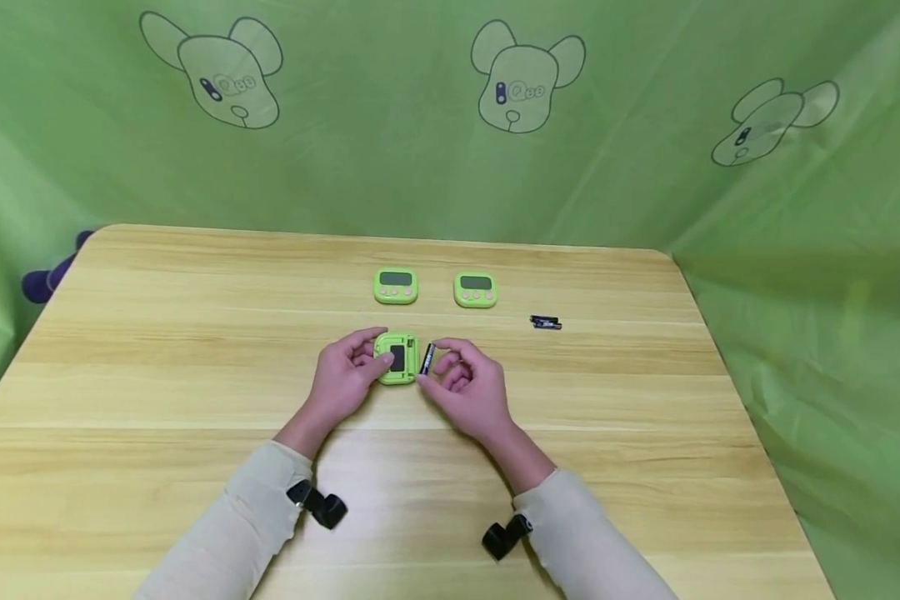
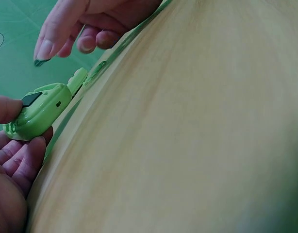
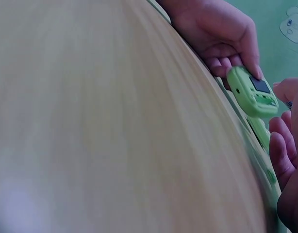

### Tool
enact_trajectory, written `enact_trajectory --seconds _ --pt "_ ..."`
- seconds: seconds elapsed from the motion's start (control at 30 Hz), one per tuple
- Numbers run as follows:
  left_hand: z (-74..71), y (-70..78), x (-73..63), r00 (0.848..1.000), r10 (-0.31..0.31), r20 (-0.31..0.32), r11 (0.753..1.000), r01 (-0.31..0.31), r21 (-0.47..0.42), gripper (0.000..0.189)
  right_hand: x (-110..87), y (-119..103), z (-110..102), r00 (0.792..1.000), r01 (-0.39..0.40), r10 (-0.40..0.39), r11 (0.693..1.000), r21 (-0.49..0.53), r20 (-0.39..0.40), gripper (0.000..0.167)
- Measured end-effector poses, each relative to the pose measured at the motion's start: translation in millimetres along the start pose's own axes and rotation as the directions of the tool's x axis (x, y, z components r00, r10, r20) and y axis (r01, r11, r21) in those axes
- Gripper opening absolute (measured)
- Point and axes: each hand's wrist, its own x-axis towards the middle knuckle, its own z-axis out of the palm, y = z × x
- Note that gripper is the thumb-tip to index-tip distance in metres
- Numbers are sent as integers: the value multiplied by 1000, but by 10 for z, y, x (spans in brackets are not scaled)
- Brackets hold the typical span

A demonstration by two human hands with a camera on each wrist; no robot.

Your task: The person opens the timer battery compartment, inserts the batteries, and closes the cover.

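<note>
My left hand (image 1: 343, 372) grips a light green digital timer (image 1: 400, 358), thumb on its back and the other fingers beneath. The timer's back faces up, showing a black square patch and an uncovered battery slot along the right side. Just right of that slot, my right hand (image 1: 474, 390) pinches a small dark battery (image 1: 427, 359) between thumb and index finger, the battery standing roughly lengthwise to the slot. In the left wrist view the timer (image 2: 44, 111) is tilted, with the right hand's fingers above it. The right wrist view shows the timer (image 3: 246, 92) beside the right fingers.
Two more green timers (image 1: 396, 286) (image 1: 476, 290) lie screen up farther back on the wooden table (image 1: 195, 350). A pair of dark batteries (image 1: 546, 322) lies to their right. Green curtain (image 1: 390, 167) with printed bear heads hangs behind the table's far edge.
</note>
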Motion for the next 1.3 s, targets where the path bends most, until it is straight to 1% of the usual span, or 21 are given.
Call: enact_trajectory --seconds 0.17,0.33,0.43,0.57,0.8,0.97,1.0,1.1,1.2,1.3 --pt "1 -31 12 1000 -1 11 1000 2 -10 40 31 -19 62 1000 6 -6 1000 -3 23 42" --pt "-6 -30 9 1000 -2 8 1000 2 -13 40 41 -18 92 998 -12 12 1000 -1 55 42" --pt "-10 -20 8 1000 -7 6 1000 7 -15 39 47 -6 101 997 -19 20 1000 -19 75 43" --pt "-12 -37 15 1000 -9 10 999 10 -33 39 53 6 109 996 -5 9 999 -45 90 43" --pt "-11 -67 29 1000 -2 17 998 3 -56 39 36 36 112 996 39 -33 997 -74 81 42" --pt "-5 -75 31 1000 1 17 998 0 -55 39 28 52 121 997 55 -50 994 -92 58 33" --pt "1 -122 47 1000 -3 16 999 4 -53 40 28 56 122 997 52 -48 994 -93 53 32" --pt "9 -272 95 1000 -11 13 998 12 -56 41 36 47 119 999 23 -20 995 -92 38 35" --pt "16 -428 137 1000 -11 6 998 11 -63 43 51 40 115 998 -38 42 995 -93 43 43" --pt "14 -440 130 1000 0 2 998 0 -68 41 60 127 123 990 -112 120 989 -95 74 52"
